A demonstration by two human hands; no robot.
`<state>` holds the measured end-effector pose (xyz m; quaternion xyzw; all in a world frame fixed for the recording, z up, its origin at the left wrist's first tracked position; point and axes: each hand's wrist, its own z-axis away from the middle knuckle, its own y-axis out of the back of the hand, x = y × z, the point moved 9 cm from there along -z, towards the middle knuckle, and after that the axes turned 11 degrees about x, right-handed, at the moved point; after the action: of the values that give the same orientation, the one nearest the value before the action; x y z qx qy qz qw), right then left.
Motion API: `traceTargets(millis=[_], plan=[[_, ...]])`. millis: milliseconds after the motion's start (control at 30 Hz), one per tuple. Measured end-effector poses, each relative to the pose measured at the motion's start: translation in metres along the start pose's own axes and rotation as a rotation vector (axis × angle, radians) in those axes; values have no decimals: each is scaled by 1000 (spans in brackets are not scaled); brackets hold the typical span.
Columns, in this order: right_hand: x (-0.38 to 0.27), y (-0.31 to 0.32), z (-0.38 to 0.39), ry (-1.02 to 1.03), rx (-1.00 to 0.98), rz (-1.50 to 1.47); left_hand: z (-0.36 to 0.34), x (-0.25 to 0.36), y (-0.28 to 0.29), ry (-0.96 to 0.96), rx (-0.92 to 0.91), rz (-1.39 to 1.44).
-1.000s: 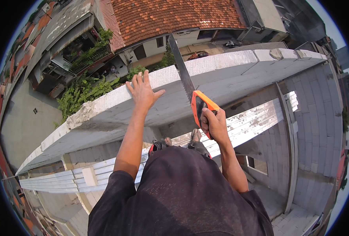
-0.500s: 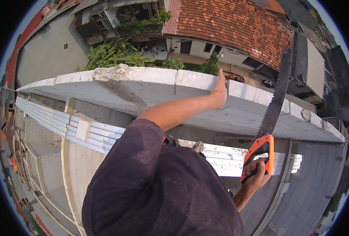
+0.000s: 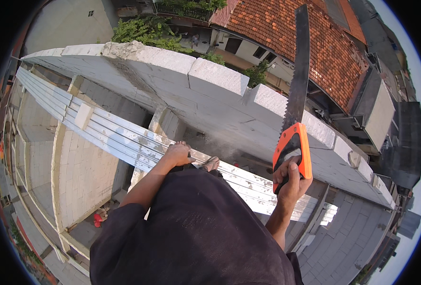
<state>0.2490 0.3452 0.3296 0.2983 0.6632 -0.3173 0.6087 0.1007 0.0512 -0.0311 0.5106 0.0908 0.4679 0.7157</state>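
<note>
My right hand (image 3: pixel 291 176) is wrapped round the orange and black handle of a hand saw (image 3: pixel 299 71). Its long dark blade points up and away, coarse teeth facing left, and overlaps the wall from this view. Ahead runs a wall of pale lightweight blocks (image 3: pixel 165 59), with a notch in its top edge left of the blade. My left hand (image 3: pixel 178 153) is down in front of my body, above the metal planks. Its fingers are curled beside something small and dark that I cannot make out. A little dust hangs between that hand and the wall.
Ribbed metal planks (image 3: pixel 111 137) cross beneath me, with a foot (image 3: pixel 211 164) on them and a pale block piece (image 3: pixel 84 116) at left. Below lie block-walled rooms. Beyond the wall are a tiled roof (image 3: pixel 262 23) and green shrubs (image 3: pixel 146 33).
My left hand has left the wall top beside the notch and come back to my body, its fingers curling. The saw has shifted left and up in view, still in my right hand.
</note>
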Motion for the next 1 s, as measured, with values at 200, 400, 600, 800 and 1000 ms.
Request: traceTargets(millis=[200, 400, 600, 800, 1000], plan=[[4, -78, -56, 81, -172, 21, 90, -145, -113, 637, 39, 1141], [31, -186, -98, 313, -259, 398, 130, -174, -158, 813, 202, 1517], [62, -260, -129, 604, -208, 848, 159, -229, -135, 923, 174, 1330], [112, -293, -134, 761, -269, 983, 238, -291, -127, 993, 480, 1294], [122, -293, -128, 605, -344, 1148, 295, -246, -199, 1197, 681, 1501]])
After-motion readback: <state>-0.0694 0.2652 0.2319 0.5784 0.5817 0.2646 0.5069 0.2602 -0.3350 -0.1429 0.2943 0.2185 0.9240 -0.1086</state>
